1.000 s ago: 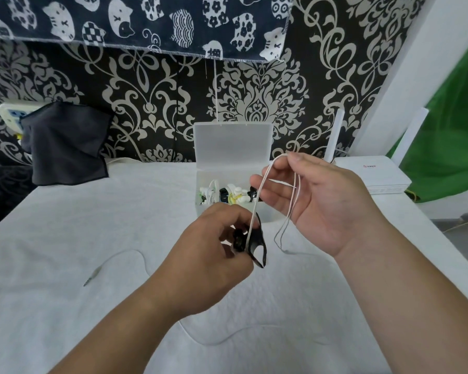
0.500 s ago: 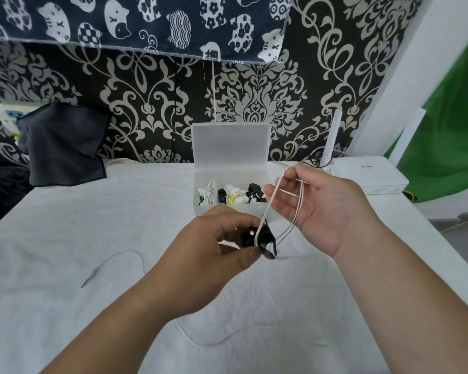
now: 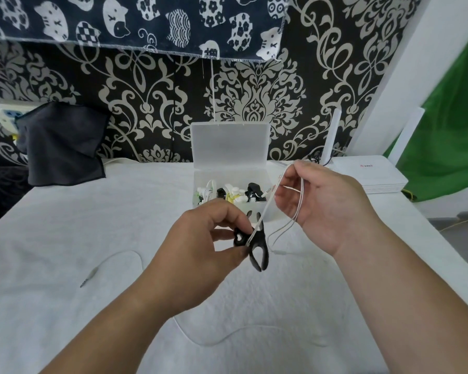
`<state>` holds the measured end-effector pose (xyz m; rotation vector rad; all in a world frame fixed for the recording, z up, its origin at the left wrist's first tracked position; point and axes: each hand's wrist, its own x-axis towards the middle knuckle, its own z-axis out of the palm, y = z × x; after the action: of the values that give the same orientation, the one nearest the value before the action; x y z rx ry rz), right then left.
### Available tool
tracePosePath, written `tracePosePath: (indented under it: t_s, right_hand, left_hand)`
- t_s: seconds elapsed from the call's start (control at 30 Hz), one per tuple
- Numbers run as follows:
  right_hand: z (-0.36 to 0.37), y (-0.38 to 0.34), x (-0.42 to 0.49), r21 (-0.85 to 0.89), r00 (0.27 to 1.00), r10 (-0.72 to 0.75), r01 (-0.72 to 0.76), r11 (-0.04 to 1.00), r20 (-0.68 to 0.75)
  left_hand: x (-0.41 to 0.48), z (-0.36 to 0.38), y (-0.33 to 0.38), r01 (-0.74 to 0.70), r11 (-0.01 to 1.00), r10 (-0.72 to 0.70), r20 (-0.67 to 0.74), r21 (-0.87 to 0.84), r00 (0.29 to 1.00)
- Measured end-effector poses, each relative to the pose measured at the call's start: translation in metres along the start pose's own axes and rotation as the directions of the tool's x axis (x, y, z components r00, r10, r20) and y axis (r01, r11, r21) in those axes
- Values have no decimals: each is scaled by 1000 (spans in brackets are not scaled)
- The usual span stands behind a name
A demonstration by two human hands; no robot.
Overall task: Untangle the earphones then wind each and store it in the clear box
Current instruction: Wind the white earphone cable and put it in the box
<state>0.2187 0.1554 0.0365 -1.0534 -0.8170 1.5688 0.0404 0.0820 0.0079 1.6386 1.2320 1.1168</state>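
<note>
My left hand (image 3: 208, 244) pinches a black cord winder (image 3: 256, 245) above the white tabletop. A thin white earphone cable (image 3: 265, 211) runs taut from the winder up to my right hand (image 3: 327, 206), which pinches it between thumb and forefinger; loops of the same cable hang down across that palm. The rest of the cable trails over the table (image 3: 65, 265), under my left forearm, to its plug (image 3: 88, 279) at the left. Behind my hands stands the clear box (image 3: 227, 179), lid upright, holding several wound earphones in white, black and yellow.
A dark grey cloth (image 3: 62, 144) hangs over something at the back left. A white router (image 3: 373, 176) with two upright antennas sits at the back right, beside a green sheet (image 3: 449, 125). The patterned wall stands right behind the box.
Both hands have drifted slightly right and my right hand has lowered toward the box. The cable between winder and right hand stays taut; both grips are unchanged.
</note>
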Motion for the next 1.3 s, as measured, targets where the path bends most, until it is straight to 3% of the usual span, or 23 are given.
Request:
tracePosePath:
  t_s: [0.17, 0.3, 0.4, 0.53, 0.63, 0.73, 0.9, 1.03, 1.17, 1.3]
  right_hand:
    - [-3, 7, 3, -280, 994, -71, 46, 959, -81]
    - [-8, 14, 8, -386, 991, -84, 38, 922, -105]
    - [-12, 23, 10, -560, 993, -60, -7, 829, -100]
    - [-7, 38, 0, -817, 988, 144, -34, 575, 60]
    - [0, 40, -15, -884, 915, 321, 73, 462, 243]
    - [6, 31, -27, -892, 841, 411, 167, 421, 352]
    - [6, 13, -35, -873, 789, 431, 259, 413, 438]
    - [6, 2, -38, -815, 745, 411, 302, 495, 526]
    - [4, -11, -37, -741, 786, 264, 332, 584, 559]
    - [-4, -20, -32, -677, 880, 138, 240, 696, 454]
  left_hand:
    - [0, -2, 4, -70, 996, 70, 3, 52, 998]
    - [1, -4, 5, -97, 995, 97, 3, -1, 995]
    - [3, -4, 6, -133, 986, 128, -53, -100, 990]
    - [7, -9, 2, -165, 975, 124, -252, -146, 960]
    - [9, -17, -3, -158, 986, 167, -379, 54, 910]
    - [9, -24, -6, -116, 973, 191, -415, 199, 890]
    - [7, -28, -5, -72, 927, 220, -377, 369, 900]
    - [5, -27, -3, -82, 875, 256, -313, 477, 915]
    - [5, -26, -1, -99, 869, 248, -253, 485, 935]
    - [5, -28, -1, -111, 874, 232, -206, 473, 951]
